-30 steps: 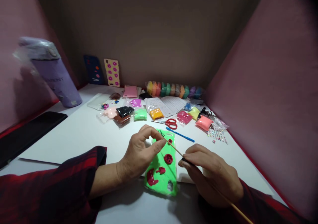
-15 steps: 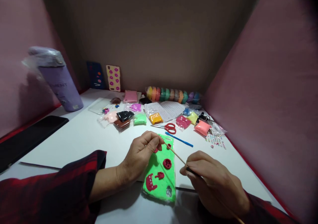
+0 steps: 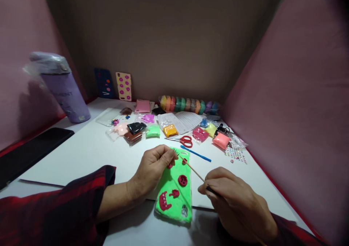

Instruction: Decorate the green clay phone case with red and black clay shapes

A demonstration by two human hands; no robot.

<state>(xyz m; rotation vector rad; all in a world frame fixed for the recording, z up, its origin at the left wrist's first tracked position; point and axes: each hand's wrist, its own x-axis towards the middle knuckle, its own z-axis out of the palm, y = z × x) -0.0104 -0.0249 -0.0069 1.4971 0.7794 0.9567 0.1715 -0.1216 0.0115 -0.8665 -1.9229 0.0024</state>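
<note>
The right hand (image 3: 234,202) grips a stick (image 3: 192,169) pointing away and left at the left hand (image 3: 154,167), whose fingers (image 3: 165,157) pinch together by a red bit (image 3: 170,165) on the green case (image 3: 174,198).

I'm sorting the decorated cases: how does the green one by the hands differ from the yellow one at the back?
The green case lies flat on the table; the yellow case stands against the back wall. The green case bears assorted red shapes; the yellow case bears rows of pink spots. The left hand touches the green case, nothing the yellow. Both are decorated.
</note>
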